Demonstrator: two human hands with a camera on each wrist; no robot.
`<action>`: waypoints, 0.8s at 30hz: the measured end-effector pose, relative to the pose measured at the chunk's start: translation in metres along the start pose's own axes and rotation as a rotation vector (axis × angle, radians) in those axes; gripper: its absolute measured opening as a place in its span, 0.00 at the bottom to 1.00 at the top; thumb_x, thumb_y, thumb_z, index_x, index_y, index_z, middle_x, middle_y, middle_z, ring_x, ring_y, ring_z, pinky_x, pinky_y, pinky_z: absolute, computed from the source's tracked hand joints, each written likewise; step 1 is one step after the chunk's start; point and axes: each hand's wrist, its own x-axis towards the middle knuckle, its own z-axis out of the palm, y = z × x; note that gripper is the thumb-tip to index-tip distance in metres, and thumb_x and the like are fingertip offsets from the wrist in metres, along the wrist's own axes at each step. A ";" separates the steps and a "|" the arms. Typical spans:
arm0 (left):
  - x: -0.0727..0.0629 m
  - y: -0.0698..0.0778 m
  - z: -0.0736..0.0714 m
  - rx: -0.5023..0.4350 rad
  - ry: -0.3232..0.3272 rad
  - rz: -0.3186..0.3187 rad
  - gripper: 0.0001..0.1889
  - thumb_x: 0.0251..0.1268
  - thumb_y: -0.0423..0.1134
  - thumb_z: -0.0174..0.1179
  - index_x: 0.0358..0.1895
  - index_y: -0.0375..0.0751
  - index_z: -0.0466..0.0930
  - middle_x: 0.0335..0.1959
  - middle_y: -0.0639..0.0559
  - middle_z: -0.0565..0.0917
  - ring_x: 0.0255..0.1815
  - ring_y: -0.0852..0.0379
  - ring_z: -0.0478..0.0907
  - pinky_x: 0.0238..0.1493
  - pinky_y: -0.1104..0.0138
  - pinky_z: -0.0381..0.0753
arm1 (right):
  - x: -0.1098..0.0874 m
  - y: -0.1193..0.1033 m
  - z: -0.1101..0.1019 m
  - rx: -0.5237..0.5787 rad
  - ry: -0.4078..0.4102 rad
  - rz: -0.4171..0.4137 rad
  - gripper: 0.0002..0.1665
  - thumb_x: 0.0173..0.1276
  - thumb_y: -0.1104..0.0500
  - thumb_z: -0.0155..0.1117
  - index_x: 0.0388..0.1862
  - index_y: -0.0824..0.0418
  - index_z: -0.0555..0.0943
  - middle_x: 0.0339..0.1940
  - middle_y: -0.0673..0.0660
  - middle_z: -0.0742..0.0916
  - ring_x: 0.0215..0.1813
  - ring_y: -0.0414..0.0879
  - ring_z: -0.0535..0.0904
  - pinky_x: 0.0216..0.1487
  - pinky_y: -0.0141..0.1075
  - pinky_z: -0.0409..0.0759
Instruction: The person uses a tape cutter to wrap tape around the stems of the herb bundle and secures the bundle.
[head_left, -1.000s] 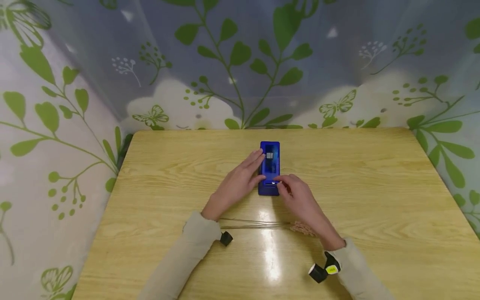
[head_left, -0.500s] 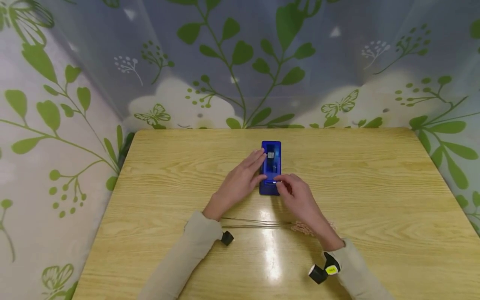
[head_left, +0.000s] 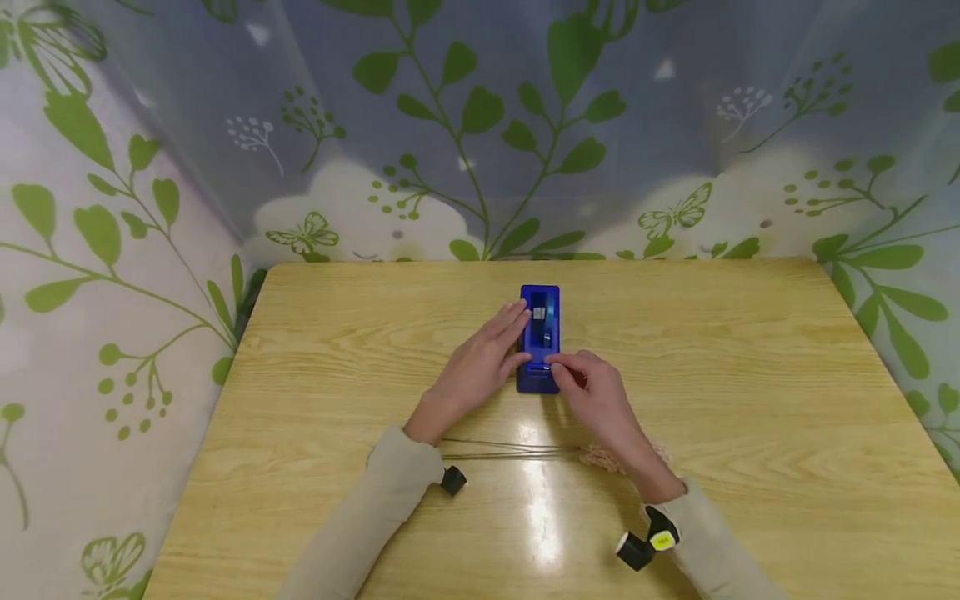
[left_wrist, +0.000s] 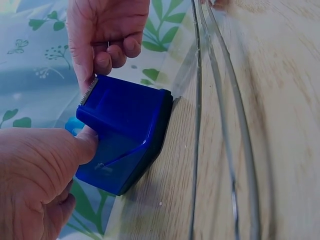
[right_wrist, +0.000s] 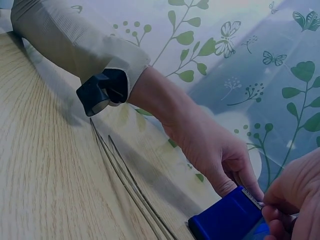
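Observation:
A blue tape dispenser [head_left: 537, 383] lies lengthwise on the table, with a dark hollow and a small pale part inside it. My left hand [head_left: 476, 362] holds its left side, the thumb pressing near the front end in the left wrist view. At the dispenser's serrated cutter [left_wrist: 88, 94], my right hand [head_left: 600, 396] pinches with thumb and forefinger what looks like the tape's end; the tape itself is too small to make out clearly. Nearer to me lie several thin stems [head_left: 510, 455] with a pinkish flower head [head_left: 602, 457], partly hidden under my right forearm.
The wood-grain table [head_left: 337, 325] ends at a leaf-patterned curtain [head_left: 420, 167] behind and at both sides. Black wrist cameras [head_left: 635, 552] sit on both cuffs. The stems cross the table between my forearms.
My right fingertips shift very slightly at the cutter end of the dispenser. The left hand, dispenser and stems stay in place; the whole view sways a little.

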 end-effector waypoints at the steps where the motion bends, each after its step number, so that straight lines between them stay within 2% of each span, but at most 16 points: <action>1: 0.000 0.000 0.000 -0.003 -0.002 -0.001 0.35 0.81 0.48 0.55 0.83 0.39 0.55 0.85 0.45 0.54 0.85 0.45 0.52 0.80 0.58 0.60 | 0.000 0.000 0.000 0.002 0.003 0.000 0.14 0.79 0.65 0.60 0.55 0.69 0.87 0.34 0.58 0.82 0.31 0.46 0.72 0.29 0.31 0.69; 16: -0.003 0.003 -0.001 -0.014 -0.014 -0.032 0.35 0.82 0.49 0.54 0.83 0.40 0.55 0.85 0.46 0.54 0.85 0.45 0.53 0.79 0.57 0.61 | -0.001 0.003 -0.002 0.031 -0.032 0.017 0.15 0.80 0.61 0.62 0.57 0.67 0.87 0.29 0.56 0.80 0.27 0.45 0.70 0.26 0.31 0.68; 24: -0.002 0.003 0.000 0.004 -0.006 -0.030 0.35 0.82 0.48 0.54 0.83 0.40 0.55 0.85 0.45 0.55 0.85 0.48 0.52 0.80 0.59 0.61 | 0.002 0.006 -0.004 0.136 -0.043 0.077 0.16 0.80 0.58 0.63 0.57 0.66 0.88 0.32 0.61 0.83 0.28 0.45 0.72 0.28 0.32 0.70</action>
